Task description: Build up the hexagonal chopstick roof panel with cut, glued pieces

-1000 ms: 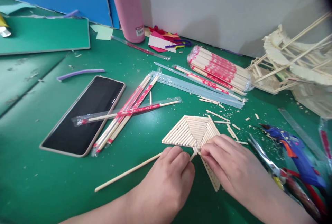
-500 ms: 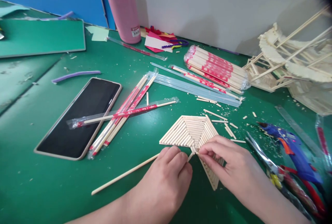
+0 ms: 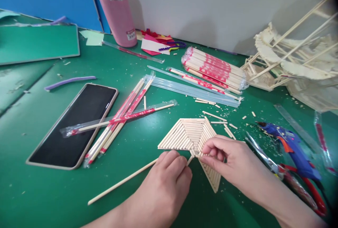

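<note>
While our right hand (image 3: pixel 219 154) pinches the slatted panel (image 3: pixel 196 129), lower centre, our left hand (image 3: pixel 170 182) grasps a stick (image 3: pixel 189 161); we seem to be joining them, which next calls for steady alignment.

open table (image 3: pixel 60 200) front-left, nearer than phone (image 3: pixel 79 113); one stick (image 3: pixel 121 182) crosses it to left hand (image 3: pixel 169 182). right side tight: scissors (image 3: pixel 264 156), glue gun (image 3: pixel 295 149) beside right hand (image 3: pixel 229 157). wrapped chopsticks (image 3: pixel 121 119), chopstick bundle (image 3: pixel 213 69) obstruct beyond.
</note>
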